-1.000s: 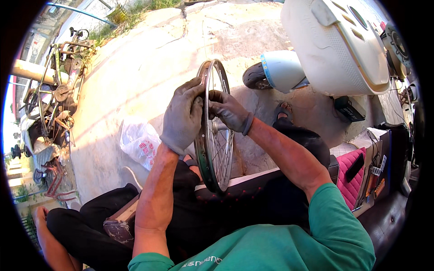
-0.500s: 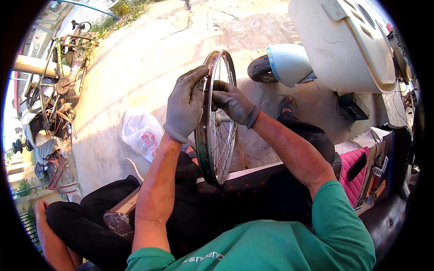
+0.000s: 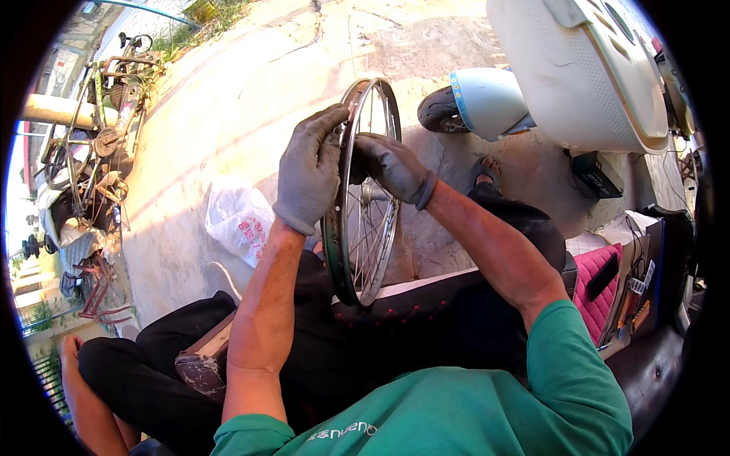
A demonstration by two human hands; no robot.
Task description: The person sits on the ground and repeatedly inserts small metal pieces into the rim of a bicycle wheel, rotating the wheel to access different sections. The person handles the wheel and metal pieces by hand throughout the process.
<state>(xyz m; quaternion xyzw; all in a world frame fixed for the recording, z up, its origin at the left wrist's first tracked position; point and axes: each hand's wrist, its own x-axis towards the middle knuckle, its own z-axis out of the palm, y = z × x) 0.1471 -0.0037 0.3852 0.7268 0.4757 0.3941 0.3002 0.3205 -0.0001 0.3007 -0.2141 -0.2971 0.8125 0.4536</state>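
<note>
A spoked bicycle wheel (image 3: pixel 334 254) without a tire stands upright between my hands, its lower edge by my lap. My left hand (image 3: pixel 308 171), in a grey glove, presses its fingers and thumb to the outer side of the rim near the top. On the other side my right hand (image 3: pixel 393 169), also gloved, has its fingers curled in at the rim and spokes. Its fingertips are hidden, so I cannot see whether they pinch a spoke. The hub (image 3: pixel 371 196) shows just below my right hand.
A white scooter (image 3: pixel 578 83) stands at the far right with a dark box (image 3: pixel 597 175) near it. A plastic bag (image 3: pixel 239 220) lies left of the wheel. Old bicycle frames (image 3: pixel 103 137) are heaped at the far left. Someone's knee (image 3: pixel 114 357) is close on my left.
The wheel has shifted slightly up and to the left. My right hand's fingers have turned a little further in behind the rim, while my left hand stays against it.
</note>
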